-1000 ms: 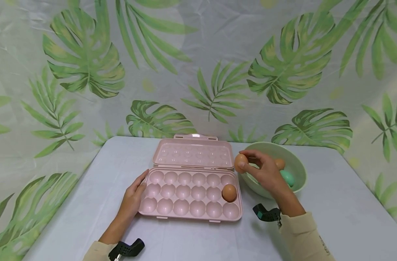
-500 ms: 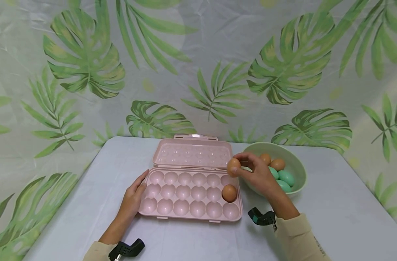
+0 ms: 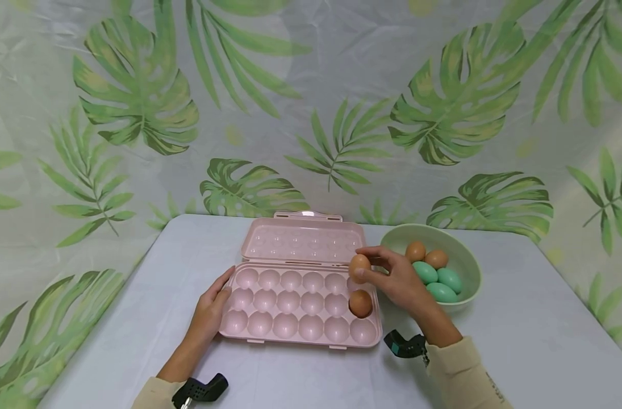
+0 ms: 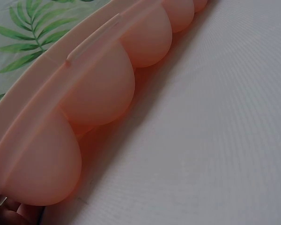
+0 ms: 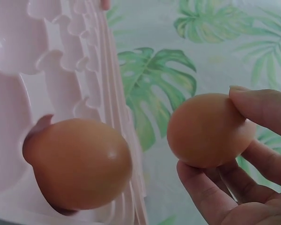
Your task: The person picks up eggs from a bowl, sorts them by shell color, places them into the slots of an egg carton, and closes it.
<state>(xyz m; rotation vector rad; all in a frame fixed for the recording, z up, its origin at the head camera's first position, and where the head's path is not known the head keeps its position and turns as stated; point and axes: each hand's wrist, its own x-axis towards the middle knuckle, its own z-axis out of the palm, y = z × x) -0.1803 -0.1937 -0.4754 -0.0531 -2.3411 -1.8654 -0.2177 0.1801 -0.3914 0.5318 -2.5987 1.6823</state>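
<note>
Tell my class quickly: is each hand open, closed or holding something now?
Left hand: holding the tray by its left edge.
Right hand: holding a brown egg.

Gripping pink carton [image 3: 288,302] by left edge with left hand [image 3: 208,311]; pinching brown egg [image 3: 359,268] at carton's far-right corner with right hand [image 3: 399,281]. In carton, second brown egg [image 3: 360,304]. Right of carton, bowl [image 3: 468,260] of eggs [image 3: 449,280].

The place looked like a staged filming corner: a wrinkled, pale grey sheet printed with green tropical leaves [image 3: 351,68] hung behind a white-topped table [image 3: 541,341], and small, black, angular cameras [image 3: 195,391] sat at both beige cloth cuffs [image 3: 449,360].
</note>
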